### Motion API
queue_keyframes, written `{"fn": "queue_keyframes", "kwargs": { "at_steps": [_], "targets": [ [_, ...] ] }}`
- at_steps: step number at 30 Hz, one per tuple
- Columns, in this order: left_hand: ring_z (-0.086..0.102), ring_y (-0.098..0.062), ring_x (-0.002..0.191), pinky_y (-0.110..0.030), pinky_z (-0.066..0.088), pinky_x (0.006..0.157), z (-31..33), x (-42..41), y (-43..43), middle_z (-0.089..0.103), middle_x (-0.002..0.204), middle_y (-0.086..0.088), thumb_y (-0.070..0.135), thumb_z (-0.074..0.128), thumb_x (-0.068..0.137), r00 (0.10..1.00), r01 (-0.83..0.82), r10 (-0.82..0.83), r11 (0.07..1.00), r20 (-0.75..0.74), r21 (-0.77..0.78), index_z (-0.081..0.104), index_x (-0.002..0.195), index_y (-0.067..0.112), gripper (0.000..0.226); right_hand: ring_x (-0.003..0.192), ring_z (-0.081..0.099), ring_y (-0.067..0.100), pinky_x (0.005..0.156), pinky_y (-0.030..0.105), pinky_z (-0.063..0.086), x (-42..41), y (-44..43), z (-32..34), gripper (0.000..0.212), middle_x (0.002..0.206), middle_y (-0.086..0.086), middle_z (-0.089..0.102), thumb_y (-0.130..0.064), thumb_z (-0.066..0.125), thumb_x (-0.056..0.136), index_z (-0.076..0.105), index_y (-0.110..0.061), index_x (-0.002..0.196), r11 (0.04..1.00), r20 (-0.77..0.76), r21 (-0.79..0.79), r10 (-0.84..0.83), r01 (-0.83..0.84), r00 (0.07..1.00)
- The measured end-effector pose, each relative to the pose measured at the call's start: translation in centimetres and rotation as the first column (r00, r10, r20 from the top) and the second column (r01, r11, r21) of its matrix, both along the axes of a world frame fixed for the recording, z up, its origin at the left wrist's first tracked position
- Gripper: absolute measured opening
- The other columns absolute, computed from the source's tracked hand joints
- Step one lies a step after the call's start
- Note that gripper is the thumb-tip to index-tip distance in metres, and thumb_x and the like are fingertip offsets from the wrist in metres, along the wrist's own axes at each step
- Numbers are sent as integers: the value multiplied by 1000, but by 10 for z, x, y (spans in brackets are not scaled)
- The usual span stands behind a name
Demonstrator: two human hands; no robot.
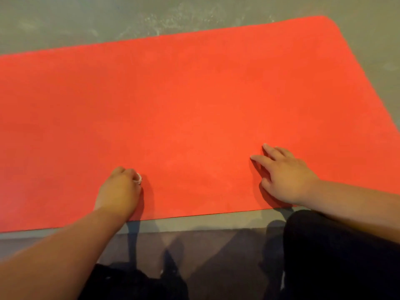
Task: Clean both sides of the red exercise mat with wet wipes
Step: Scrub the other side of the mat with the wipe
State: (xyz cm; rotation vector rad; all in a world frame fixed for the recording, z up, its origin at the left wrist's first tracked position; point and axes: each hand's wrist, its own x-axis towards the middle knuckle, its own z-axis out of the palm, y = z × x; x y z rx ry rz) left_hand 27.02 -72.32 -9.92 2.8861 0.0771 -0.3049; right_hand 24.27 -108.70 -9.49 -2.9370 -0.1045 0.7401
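Note:
The red exercise mat (pixel 194 100) lies flat on the floor and fills most of the view; its rounded far-right corner shows at the top right, and its left end runs out of frame. My left hand (pixel 121 189) sits near the mat's front edge, fingers curled round a small crumpled white wet wipe (pixel 138 178) that peeks out at the fingertips and touches the mat. My right hand (pixel 285 174) rests on the mat further right, fingers spread and straight, palm down.
Grey concrete floor (pixel 108 18) surrounds the mat beyond its far edge and to the right. My dark-trousered knees (pixel 337 256) are at the bottom, just in front of the mat's near edge, with shadows on the floor between them.

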Motion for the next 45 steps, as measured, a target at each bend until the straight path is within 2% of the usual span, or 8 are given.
{"fn": "queue_keyframes", "kwargs": {
  "at_steps": [8,12,15,20,28,32,39,45],
  "targets": [
    [57,-34,92,-44,48,81,-21,-78,-158,55,102,-14,10,48,86,931,343,-365,887,-13,-309,66,101,7,23,142,16,34,116,39,19,0,-3,3,65,158,10,9,-38,50,89,21,-35,148,998,-15,-10,55,-55,998],
    [58,-28,89,-34,46,73,-23,-67,-129,57,95,-9,11,54,83,830,546,-558,809,9,-219,66,95,12,18,143,11,32,116,37,15,-13,-26,8,66,159,8,3,-36,48,92,16,-37,149,1000,-53,-10,-4,4,999],
    [61,-30,61,-30,43,52,-13,-54,-76,55,75,-8,5,63,72,916,401,-395,907,71,-128,66,74,13,9,144,11,29,117,37,15,-22,-37,8,67,159,7,5,-37,49,91,16,-38,149,1000,-42,13,-27,28,999],
    [59,-36,89,-38,44,77,-14,-57,-111,53,104,-13,7,58,85,1000,-23,25,988,13,-151,68,99,9,17,138,20,31,113,40,25,-15,-37,4,64,155,8,18,-36,52,86,27,-37,145,999,30,28,-30,29,999],
    [58,-33,98,-37,45,83,-17,-65,-263,60,107,-13,13,51,93,881,440,-472,819,2,-368,65,115,12,26,139,24,32,113,36,21,-20,-82,2,62,153,14,24,-30,54,88,31,-33,145,985,39,48,-165,163,986],
    [58,-27,96,-35,46,84,1,-57,-255,61,109,-7,23,52,92,894,411,-447,776,43,-479,65,114,17,27,114,49,30,97,34,37,-32,-84,4,48,122,9,52,-23,58,85,52,-27,132,974,176,159,-191,164,966],
    [38,-21,132,-30,30,108,-3,-12,-176,42,146,3,23,53,87,866,492,-495,869,-66,-57,50,137,24,50,102,55,19,88,32,42,-40,-8,-2,30,109,1,55,-31,61,87,64,-23,116,927,92,362,76,-104,993],
    [36,-25,134,-33,28,109,-9,-14,-179,40,148,-3,20,53,88,849,525,-528,847,-16,-79,54,134,21,46,92,59,32,75,37,47,-43,-35,-8,16,98,7,59,-19,60,87,71,-15,99,958,168,254,89,-130,982]
  ]
}}
